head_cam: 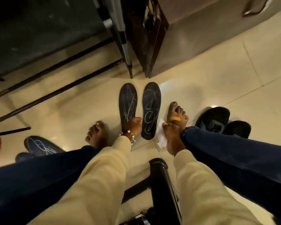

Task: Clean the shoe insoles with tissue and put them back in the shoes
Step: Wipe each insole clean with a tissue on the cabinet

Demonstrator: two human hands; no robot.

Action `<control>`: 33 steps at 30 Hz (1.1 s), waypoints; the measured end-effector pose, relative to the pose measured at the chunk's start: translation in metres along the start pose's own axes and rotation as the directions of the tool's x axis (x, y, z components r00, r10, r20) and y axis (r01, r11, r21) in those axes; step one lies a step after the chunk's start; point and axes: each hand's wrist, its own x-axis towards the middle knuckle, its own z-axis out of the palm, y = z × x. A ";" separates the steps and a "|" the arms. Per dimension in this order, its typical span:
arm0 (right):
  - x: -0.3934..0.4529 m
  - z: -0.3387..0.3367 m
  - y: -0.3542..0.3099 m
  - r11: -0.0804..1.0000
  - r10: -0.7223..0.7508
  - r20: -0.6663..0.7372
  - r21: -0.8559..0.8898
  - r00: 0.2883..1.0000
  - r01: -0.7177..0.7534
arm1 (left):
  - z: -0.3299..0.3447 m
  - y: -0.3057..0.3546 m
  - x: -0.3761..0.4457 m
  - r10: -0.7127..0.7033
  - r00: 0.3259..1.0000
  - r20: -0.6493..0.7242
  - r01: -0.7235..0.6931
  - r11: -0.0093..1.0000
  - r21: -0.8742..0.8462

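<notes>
Insoles lie side by side on the cream tiled floor (217, 82), both dark with pale chalk-like scribbles, toes pointing away from the person. The left insole (128, 101) has its heel end under the left hand (133, 127), whose fingers curl onto that heel and grip it; a beaded bracelet (128, 135) circles the wrist above a cream sleeve (107, 168). The right insole (151, 109) lies flat just beside it, apart from both hands. The right hand (170, 135) clutches a crumpled white tissue (161, 137), fingers closed round it, close to the right insole's heel edge. Two black shoes (217, 120) sit together at the right, beyond the right leg in dark blue trousers (234, 153). Another scribbled insole (40, 146) rests at the left, partly hidden by the left leg. Bare feet rest on the tiles, the right foot (177, 114) with an orange band across the toes. A black chair frame (162, 184) stands between the knees, and a dark cabinet (146, 34) rises ahead.
</notes>
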 end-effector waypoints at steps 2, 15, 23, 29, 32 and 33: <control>0.022 0.008 0.004 0.996 -0.089 -0.043 -0.032 0.995 0.088 | 0.013 -0.006 0.026 0.019 0.999 0.041 -0.022 0.997 0.075; 0.068 0.007 0.004 0.722 -0.317 -0.137 -0.677 0.939 0.145 | 0.046 -0.008 0.038 0.014 0.996 -0.092 -0.025 0.991 -0.128; 0.038 -0.023 -0.016 0.857 -0.346 -0.242 -0.475 0.907 0.201 | 0.011 0.044 -0.041 0.091 0.992 -0.089 -0.100 0.990 -0.103; -0.017 -0.057 -0.032 0.956 -0.235 -0.213 0.123 0.948 0.265 | -0.020 0.088 -0.134 0.156 0.988 0.014 -0.146 0.948 -0.283; -0.108 -0.092 -0.062 0.906 -0.263 -0.140 0.305 0.955 0.294 | -0.032 0.107 -0.174 0.082 0.993 0.081 -0.029 0.859 -0.512; -0.124 -0.104 -0.069 0.898 -0.252 -0.134 0.336 0.958 0.283 | -0.035 0.112 -0.186 0.078 0.993 0.084 -0.024 0.857 -0.515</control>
